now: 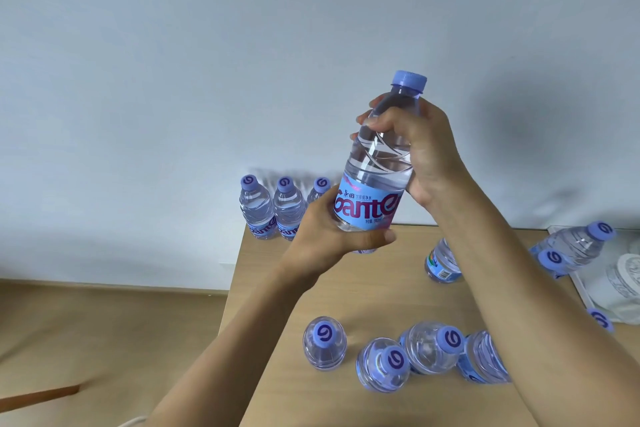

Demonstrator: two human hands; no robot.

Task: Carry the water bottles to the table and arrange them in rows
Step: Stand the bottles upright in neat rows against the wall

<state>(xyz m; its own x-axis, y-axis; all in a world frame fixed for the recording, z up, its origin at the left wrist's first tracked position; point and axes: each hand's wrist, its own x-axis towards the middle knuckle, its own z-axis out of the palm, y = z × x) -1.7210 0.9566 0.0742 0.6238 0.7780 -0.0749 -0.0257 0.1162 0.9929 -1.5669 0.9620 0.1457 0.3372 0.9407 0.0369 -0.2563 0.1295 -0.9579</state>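
Observation:
A clear water bottle [377, 163] with a blue cap and blue label is held upright in the air above the wooden table [363, 288]. My left hand [329, 229] grips its lower part at the label. My right hand [419, 149] grips its shoulder just under the cap. Three bottles [277, 208] stand in a row at the table's far left edge against the wall, the third partly hidden by my left hand. Several more bottles [384, 360] stand near the table's front, and one [441, 262] stands behind my right forearm.
At the right, bottles [571, 248] lean by a white tray [609, 288] at the table's right edge. A pale wall rises right behind the table. Wooden floor [104, 340] lies to the left, below the table's left edge.

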